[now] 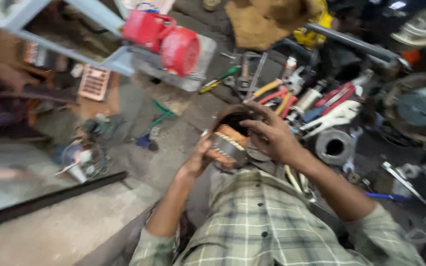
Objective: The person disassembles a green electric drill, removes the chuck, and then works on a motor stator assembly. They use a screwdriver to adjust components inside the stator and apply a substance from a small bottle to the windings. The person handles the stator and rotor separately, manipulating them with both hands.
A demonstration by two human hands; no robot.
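Note:
I hold a round motor stator (229, 142) with copper windings and a grey metal core in front of my chest. My left hand (199, 156) grips its left side from below. My right hand (269, 134) curls over its top right edge, fingers bent onto the rim. The dark hollow of the stator faces up and away from me. Both forearms come out of rolled plaid shirt sleeves.
A red motor pump (166, 39) sits on a grey metal frame at the top. Pliers and screwdrivers (282, 96) lie scattered beyond my hands, with a metal ring housing (335, 146) to the right. A black bar (50, 199) crosses the concrete floor at left.

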